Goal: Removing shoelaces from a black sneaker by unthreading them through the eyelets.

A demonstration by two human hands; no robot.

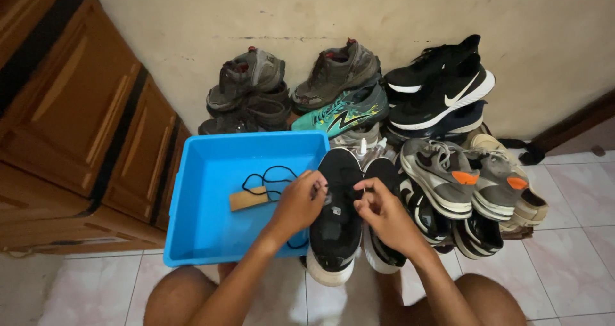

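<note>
A black sneaker with a white sole (335,227) stands on the tiled floor in front of me, toe pointing at the wall. My left hand (299,202) pinches at its tongue area from the left side. My right hand (383,212) does the same from the right, fingers closed near the eyelets. What is pinched looks like the shoe's lace, though it is too small to be sure. A second black shoe (384,172) lies just right of it, partly under my right hand. A blue plastic tub (202,236) sits to the left, holding a loose black lace (272,175) and a small brown brush-like block (248,199).
Several sneakers are piled against the cream wall: grey ones (250,76), a teal one (343,111), black-and-white ones (448,86), grey ones with orange patches (448,175). A wooden cabinet (77,121) fills the left side. My bare knees (179,300) frame the bottom edge.
</note>
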